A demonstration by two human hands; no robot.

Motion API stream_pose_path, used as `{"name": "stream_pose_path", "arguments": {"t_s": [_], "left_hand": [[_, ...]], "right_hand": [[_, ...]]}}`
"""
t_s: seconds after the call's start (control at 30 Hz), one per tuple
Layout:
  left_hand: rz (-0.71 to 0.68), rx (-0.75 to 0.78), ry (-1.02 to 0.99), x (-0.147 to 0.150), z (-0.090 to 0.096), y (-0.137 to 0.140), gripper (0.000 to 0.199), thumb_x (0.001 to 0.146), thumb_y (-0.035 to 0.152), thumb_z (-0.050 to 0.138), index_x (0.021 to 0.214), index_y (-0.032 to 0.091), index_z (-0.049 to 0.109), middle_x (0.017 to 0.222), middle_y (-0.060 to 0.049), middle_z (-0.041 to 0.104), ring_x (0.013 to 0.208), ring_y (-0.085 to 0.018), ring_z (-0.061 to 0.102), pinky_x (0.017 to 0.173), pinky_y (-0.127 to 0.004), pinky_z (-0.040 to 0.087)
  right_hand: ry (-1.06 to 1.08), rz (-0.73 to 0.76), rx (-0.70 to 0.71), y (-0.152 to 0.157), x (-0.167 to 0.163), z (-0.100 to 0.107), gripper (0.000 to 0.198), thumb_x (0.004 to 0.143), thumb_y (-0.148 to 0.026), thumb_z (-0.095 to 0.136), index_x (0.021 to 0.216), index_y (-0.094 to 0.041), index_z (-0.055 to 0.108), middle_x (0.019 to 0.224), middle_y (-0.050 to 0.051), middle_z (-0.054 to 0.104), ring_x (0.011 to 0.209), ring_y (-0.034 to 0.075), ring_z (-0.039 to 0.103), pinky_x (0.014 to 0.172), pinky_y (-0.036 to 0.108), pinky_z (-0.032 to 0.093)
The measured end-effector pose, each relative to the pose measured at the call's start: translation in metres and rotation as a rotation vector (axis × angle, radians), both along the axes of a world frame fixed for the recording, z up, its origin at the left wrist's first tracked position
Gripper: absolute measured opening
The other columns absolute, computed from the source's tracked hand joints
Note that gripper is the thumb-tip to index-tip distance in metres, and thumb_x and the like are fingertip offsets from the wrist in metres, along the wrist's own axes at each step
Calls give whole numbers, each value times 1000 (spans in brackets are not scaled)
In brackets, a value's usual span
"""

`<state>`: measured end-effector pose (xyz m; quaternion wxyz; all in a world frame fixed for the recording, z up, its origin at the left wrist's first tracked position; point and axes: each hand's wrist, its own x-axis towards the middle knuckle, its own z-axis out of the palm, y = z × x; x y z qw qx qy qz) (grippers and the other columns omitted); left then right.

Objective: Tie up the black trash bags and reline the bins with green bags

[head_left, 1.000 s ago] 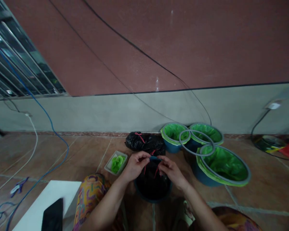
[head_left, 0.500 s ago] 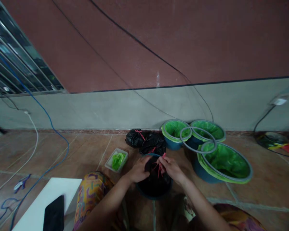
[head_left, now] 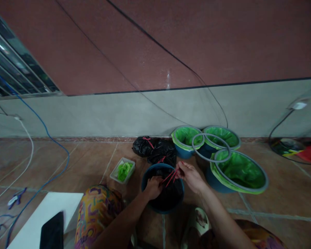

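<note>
A blue bin point(head_left: 145, 199) stands on the floor in front of me with a black garbage bag point(head_left: 168, 197) inside it. My right hand point(head_left: 190, 176), at the bin's right rim, pinches a red drawstring point(head_left: 170, 178). The string stretches down leftward to the bag. My left hand point(head_left: 153, 187) reaches over the left rim, its fingers curled at the bag's gathered top where the string comes out. Its fingertips are partly hidden. Just behind the bin lie two black tied bags point(head_left: 162, 151) with red strings.
Green-lined bins point(head_left: 265, 178) stand at the right, a loose grey ring point(head_left: 197, 152) across them. A plastic tray point(head_left: 113, 174) holds a green bag point(head_left: 124, 171). At left are a white board point(head_left: 32, 221), a phone point(head_left: 52, 231), clippers point(head_left: 17, 199) and a blue cable point(head_left: 65, 162).
My left hand has moved from the bin's rim down into the bin, to the bag's top. My right hand has drawn the red string out to the right, so it is tauter.
</note>
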<state>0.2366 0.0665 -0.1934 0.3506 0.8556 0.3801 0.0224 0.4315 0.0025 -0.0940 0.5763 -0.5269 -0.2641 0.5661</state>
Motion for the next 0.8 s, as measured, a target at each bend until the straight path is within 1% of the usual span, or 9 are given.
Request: {"name": "stream_pose_path", "arguments": {"t_s": [0.13, 0.2, 0.27, 0.37, 0.47, 0.57, 0.7, 0.73, 0.8], "left_hand": [[-7, -100, -313, 4, 37, 6, 57, 77, 24, 64, 133, 21, 52, 141, -8, 52, 130, -25, 46, 113, -42, 31], [-78, -184, -435, 10, 52, 8, 54, 81, 24, 59, 134, 21, 51, 136, -6, 57, 125, -22, 51, 111, -37, 34], [-110, -258, -486, 17, 61, 8, 39, 87, 28, 52, 125, 20, 58, 122, -6, 65, 112, -20, 58, 103, -34, 41], [-19, -309, -495, 25, 60, 8, 30, 92, 34, 43, 92, 16, 67, 87, -3, 68, 82, -15, 60, 81, -28, 46], [127, -327, -530, 26, 52, 10, 34, 90, 40, 44, 71, 16, 60, 66, 1, 58, 66, -12, 52, 68, -24, 42], [297, -360, -587, 24, 44, 15, 35, 88, 44, 45, 70, 17, 57, 59, 2, 53, 58, -11, 49, 61, -23, 39], [559, -407, -556, 24, 39, 22, 31, 85, 42, 46, 68, 17, 55, 48, 6, 41, 44, -8, 37, 50, -23, 30], [567, -413, -523, 26, 39, 23, 30, 85, 41, 47, 68, 17, 57, 48, 7, 39, 44, -8, 35, 49, -23, 29], [481, -414, -454, 29, 40, 22, 29, 85, 38, 48, 70, 16, 60, 49, 6, 41, 46, -8, 36, 50, -23, 28]], "right_hand": [[-43, 30, 11, 5, -1, 2, 44, 72, -61, 67, 69, -18, 57, 55, -5, 50, 51, 8, 44, 54, 24, 44], [-46, 67, 31, 6, -5, 4, 44, 74, -61, 66, 69, -18, 57, 55, -5, 50, 51, 8, 44, 55, 23, 43], [-41, 95, 43, 7, -8, 5, 44, 75, -61, 65, 69, -18, 57, 55, -5, 50, 50, 8, 44, 54, 23, 43], [-27, 86, 39, 6, -7, 7, 44, 73, -61, 67, 68, -18, 57, 54, -5, 50, 51, 8, 45, 54, 23, 43], [-30, 26, -1, 4, 0, 6, 44, 68, -58, 73, 63, -18, 53, 54, -7, 47, 50, 6, 41, 55, 23, 45], [-71, -12, -71, 2, 8, 6, 43, 60, -53, 79, 64, -18, 56, 55, -7, 48, 49, 5, 41, 53, 22, 43], [-91, -63, -118, 2, 12, 6, 45, 52, -44, 85, 83, -18, 63, 62, -6, 57, 51, 6, 48, 50, 21, 41], [-86, -56, -102, 3, 11, 6, 46, 52, -43, 85, 86, -18, 64, 62, -6, 57, 51, 6, 49, 50, 21, 41], [-95, 6, -49, 4, 8, 7, 44, 55, -41, 83, 88, -18, 65, 62, -6, 58, 51, 6, 49, 52, 22, 41]]}}
